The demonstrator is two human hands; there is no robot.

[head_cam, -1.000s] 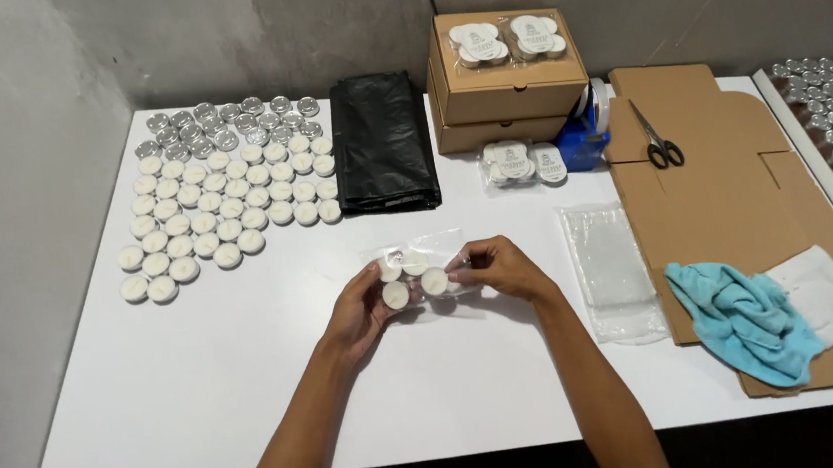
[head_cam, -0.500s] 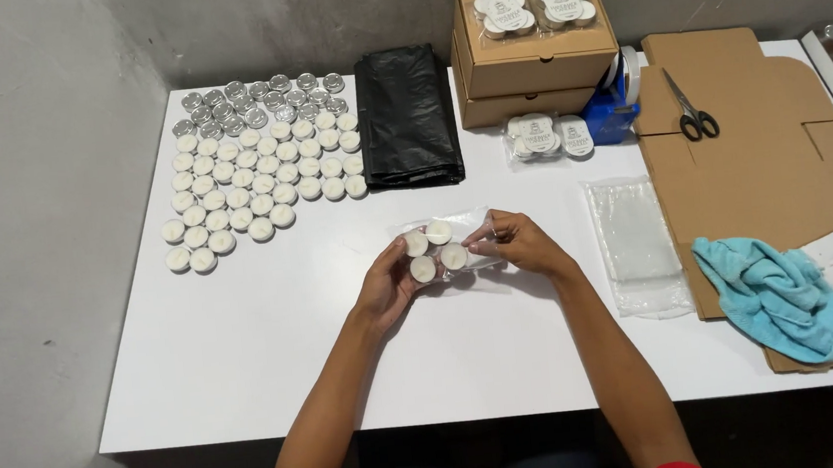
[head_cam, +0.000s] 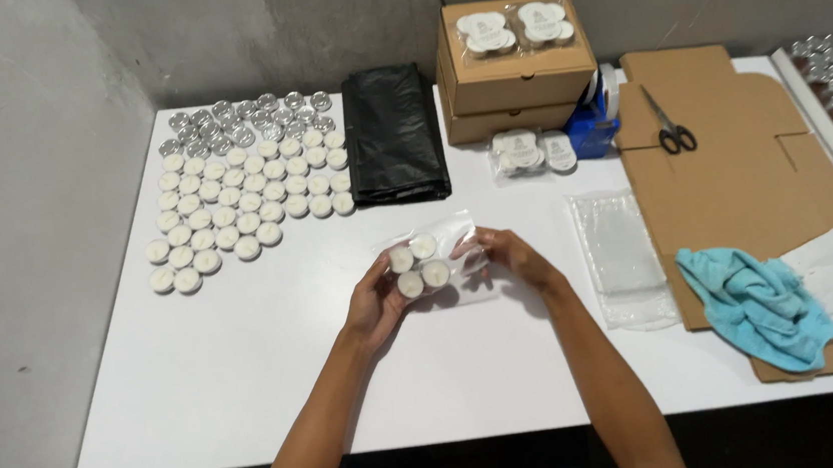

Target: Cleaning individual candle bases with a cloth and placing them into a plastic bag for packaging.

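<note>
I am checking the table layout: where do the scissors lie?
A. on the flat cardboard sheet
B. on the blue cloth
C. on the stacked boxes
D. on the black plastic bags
A: the scissors lie on the flat cardboard sheet, to the right of the stacked boxes.

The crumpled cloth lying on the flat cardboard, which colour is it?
The crumpled cloth is light blue, seen in the head view.
</note>
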